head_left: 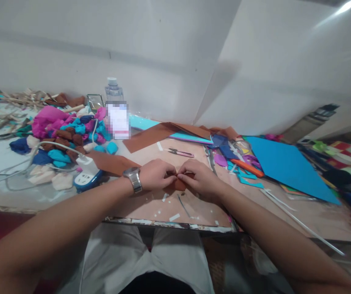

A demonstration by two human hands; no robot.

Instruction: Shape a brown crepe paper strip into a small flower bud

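My left hand point(155, 173) and my right hand point(198, 176) meet at the middle of the table, fingers curled and pinched together on a small brown piece of felt point(180, 184). The piece rests on the tabletop between my thumbs, mostly hidden by my fingers. A metal wristwatch point(133, 178) sits on my left wrist. A longer brown strip point(111, 162) lies just left of my left hand. Small thread snips with a pink handle point(180, 153) lie beyond my hands.
A heap of pink, teal, blue and brown fabric pieces point(65, 132) lies at the left with a white power strip point(85, 171) and cables. A water bottle point(116, 110) stands behind. Brown sheets point(160, 132), a blue sheet point(288, 165), an orange cutter point(247, 167) and scraps lie to the right.
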